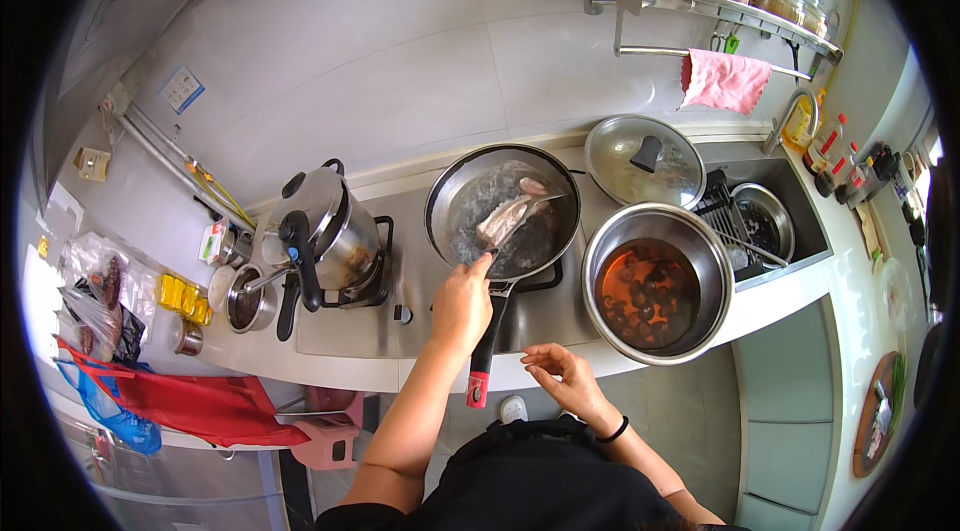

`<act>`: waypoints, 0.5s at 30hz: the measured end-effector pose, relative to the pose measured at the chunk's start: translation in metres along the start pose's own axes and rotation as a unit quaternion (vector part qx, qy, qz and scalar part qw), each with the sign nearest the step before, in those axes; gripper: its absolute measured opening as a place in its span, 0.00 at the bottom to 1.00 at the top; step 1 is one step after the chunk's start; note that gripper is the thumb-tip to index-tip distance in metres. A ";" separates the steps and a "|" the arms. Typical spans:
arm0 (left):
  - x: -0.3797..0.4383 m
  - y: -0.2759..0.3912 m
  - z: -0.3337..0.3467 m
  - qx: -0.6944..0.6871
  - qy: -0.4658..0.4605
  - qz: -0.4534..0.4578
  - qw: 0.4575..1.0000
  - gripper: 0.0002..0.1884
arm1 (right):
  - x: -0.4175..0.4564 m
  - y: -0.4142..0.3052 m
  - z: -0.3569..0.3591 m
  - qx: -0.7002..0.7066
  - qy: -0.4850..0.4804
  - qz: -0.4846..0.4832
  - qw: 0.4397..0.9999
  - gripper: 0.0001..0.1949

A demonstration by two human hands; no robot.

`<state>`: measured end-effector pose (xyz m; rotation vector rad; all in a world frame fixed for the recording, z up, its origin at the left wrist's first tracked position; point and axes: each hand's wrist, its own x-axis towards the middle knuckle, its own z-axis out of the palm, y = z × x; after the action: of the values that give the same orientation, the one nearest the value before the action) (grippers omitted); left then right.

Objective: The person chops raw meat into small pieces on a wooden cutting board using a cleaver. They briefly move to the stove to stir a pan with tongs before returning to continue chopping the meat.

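Observation:
My left hand (463, 308) grips the black handle of a metal spatula (519, 227), whose blade is in a frying pan (436, 188) on the right burner. Pale pieces of meat (501, 221) lie at the blade, over cloudy liquid in the pan. The pan's long black handle with a red end (477, 388) points towards me, beside my left wrist. My right hand (564, 379) is empty, its fingers loosely curled and apart, in front of the counter's edge. Right of the pan stands a steel bowl (718, 306) with dark round pieces, perhaps mushrooms, in reddish-brown liquid.
A pressure cooker (341, 246) stands on the left burner, its handles jutting forward. Behind the bowl lies a glass lid (622, 156); the sink (814, 231) is farther right. Small pots and yellow packets (184, 299) are at left. A wooden board (865, 448) with a knife lies far right.

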<state>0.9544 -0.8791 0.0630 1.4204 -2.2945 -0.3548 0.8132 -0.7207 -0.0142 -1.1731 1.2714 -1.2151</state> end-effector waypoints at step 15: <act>-0.034 -0.003 -0.075 -0.069 0.009 0.065 0.995 0.17 | -0.014 0.005 -0.008 -0.010 0.048 0.013 0.999 0.15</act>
<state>1.0054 -0.8501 0.1206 1.1971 -2.2861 -0.4483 0.8056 -0.7057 -0.0187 -1.1202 1.3700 -1.2552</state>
